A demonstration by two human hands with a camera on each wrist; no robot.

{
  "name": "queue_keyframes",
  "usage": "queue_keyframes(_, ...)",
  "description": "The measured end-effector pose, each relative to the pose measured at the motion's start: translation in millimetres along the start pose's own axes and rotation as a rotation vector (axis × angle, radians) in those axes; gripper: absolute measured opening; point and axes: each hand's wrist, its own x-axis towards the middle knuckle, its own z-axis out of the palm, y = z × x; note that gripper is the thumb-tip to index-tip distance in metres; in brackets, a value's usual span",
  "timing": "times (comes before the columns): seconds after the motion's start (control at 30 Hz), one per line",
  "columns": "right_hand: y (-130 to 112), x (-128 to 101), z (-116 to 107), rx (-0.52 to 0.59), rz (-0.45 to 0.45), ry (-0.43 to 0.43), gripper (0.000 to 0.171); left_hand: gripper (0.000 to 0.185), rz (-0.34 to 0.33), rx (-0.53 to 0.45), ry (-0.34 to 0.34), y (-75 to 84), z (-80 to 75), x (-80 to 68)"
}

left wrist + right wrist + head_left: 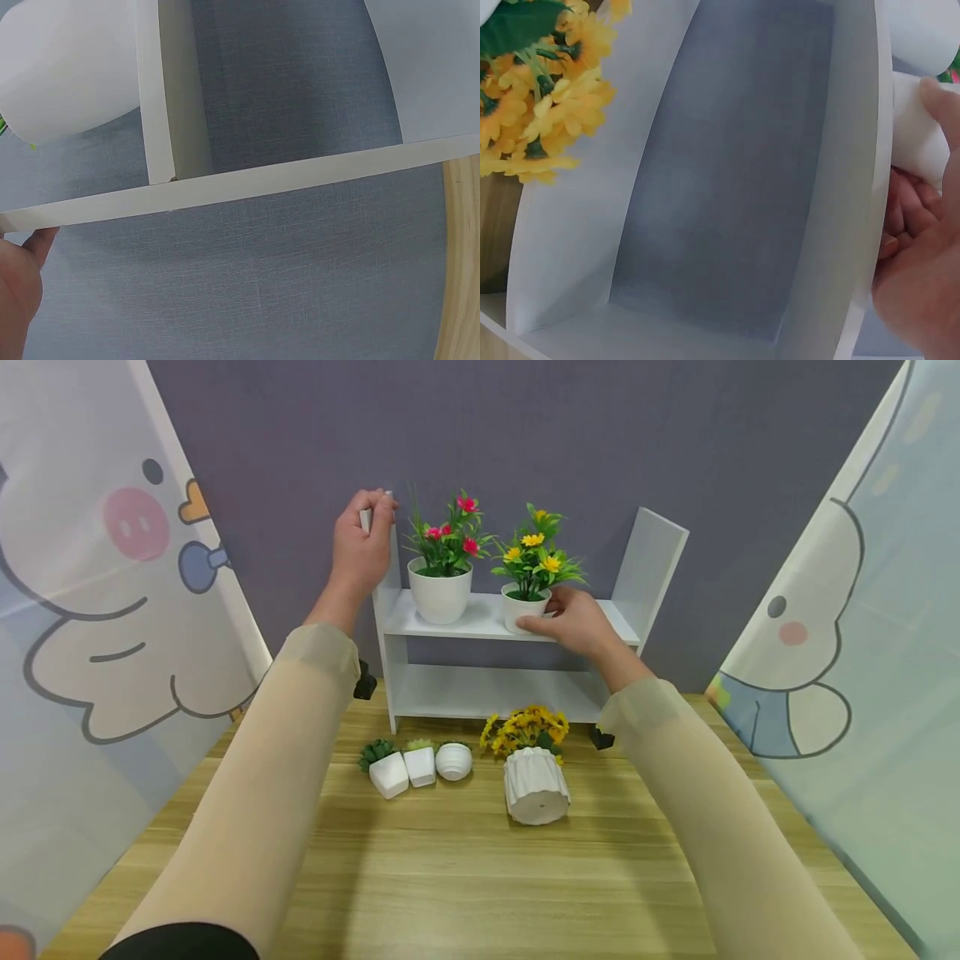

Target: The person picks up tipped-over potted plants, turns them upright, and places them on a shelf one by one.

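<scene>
The person's left hand point(362, 545) holds the top of the left side panel of the white shelf point(480, 620), with the fingers curled over the panel's upper edge, so this grip is closed on the shelf and seems to steady it. The right hand point(573, 622) is at the small pot with yellow flowers point(529, 583), which stands on the upper board of the shelf; the fingers wrap around the lower part of the pot, and the right wrist view shows fingertips pressed on its white wall, so this grip is closed on the pot. Just beside it, to the left on the same board, stands the pot with pink flowers point(442, 575), upright and apart from both hands. The lower board of the shelf carries nothing that I can see. On the wooden tabletop point(465, 868) in front of the shelf lie 3 small white succulent pots point(417, 766) close together, and a bigger ribbed pot with yellow flowers point(531, 770) lies on its side. I judge that 2 pots are already placed on the shelf and 4 are left on the tabletop, so the work is less than half done.
</scene>
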Motion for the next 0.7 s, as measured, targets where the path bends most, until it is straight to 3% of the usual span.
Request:
queue_keyframes(0.1, 5, 3, 2, 0.021, 0.004, 0.002, 0.071, 0.024, -0.003, -0.010, -0.001, -0.4, 1.1, 0.1)
queue_keyframes(0.4, 12, 7, 14, 0.093, 0.029, 0.027, 0.105, 0.025, -0.008, -0.009, 0.008, -1.1, 1.4, 1.4)
queue_keyframes(0.7, 6, 8, 18, 0.049, 0.050, 0.069, 0.100, 0.024, -0.001, -0.003, 0.013, -1.6, 1.2, 1.9)
